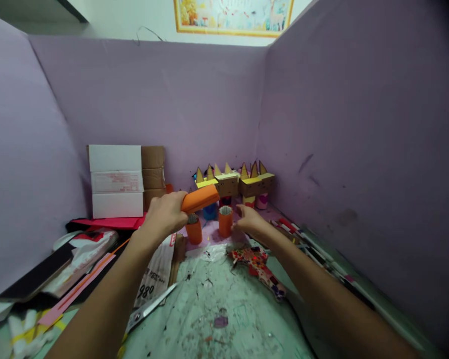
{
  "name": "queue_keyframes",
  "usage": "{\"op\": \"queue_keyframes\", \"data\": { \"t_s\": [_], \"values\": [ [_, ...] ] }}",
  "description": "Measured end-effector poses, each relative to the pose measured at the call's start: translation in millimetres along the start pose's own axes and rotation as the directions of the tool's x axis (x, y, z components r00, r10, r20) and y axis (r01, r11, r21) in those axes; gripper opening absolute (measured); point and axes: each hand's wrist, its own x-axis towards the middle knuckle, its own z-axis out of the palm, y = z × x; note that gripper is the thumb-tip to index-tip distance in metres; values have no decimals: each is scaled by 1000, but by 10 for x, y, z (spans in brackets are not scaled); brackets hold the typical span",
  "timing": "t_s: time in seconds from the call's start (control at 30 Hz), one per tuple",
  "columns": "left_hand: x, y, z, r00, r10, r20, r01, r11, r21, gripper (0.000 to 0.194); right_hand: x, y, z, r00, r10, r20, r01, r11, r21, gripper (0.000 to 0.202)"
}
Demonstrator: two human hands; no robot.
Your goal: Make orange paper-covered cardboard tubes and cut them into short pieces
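Note:
My left hand (166, 213) is closed round an orange paper tube (201, 199), which is tilted and points to the right. Below it an orange cup-like roll (193, 230) stands upright on the pink surface. A second orange roll (225, 222) stands to its right, with a pale lining showing at its open top. My right hand (249, 219) is beside this second roll, fingers bent toward it; whether they touch it is unclear. A patterned glue gun (260, 269) lies on the table just below my right hand.
Cardboard figures with pointed ears (250, 185) stand at the back. Scissors (149, 308), printed cardboard (157, 271) and piled papers (93, 269) lie at the left. Long sticks (322, 259) run along the right wall. A white box panel (115, 182) leans behind.

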Motion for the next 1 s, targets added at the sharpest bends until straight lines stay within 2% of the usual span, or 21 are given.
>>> {"op": "queue_keyframes", "data": {
  "t_s": [0.1, 0.17, 0.37, 0.7, 0.87, 1.0],
  "values": [
    [112, 151, 26, 998, 50, 27, -50, 999, -2, 38, -104, 51, -155, 999, -5, -53, 9, 997, 79, 58],
    [168, 227, 79, 997, 64, 40, -65, 998, 5, 41, -172, 73, -232, 996, -6, -85, 18, 990, 141, 68],
    [312, 308, 256, 997, 53, 56, -54, 998, 19, 45, -219, 82, -321, 985, -8, -173, 54, 963, 264, 61],
    [375, 313, 367, 996, 85, 36, -84, 996, -33, 39, -216, 93, -309, 975, -14, -223, 90, 938, 335, 57],
    [296, 263, 341, 987, 156, -37, -159, 980, -119, 56, -218, 139, -296, 974, -30, -226, 110, 930, 350, 55],
    [218, 84, 310, 977, 153, -151, -181, 964, -193, 60, -200, 146, -253, 974, -38, -224, 121, 920, 372, 54]
  ]
}}
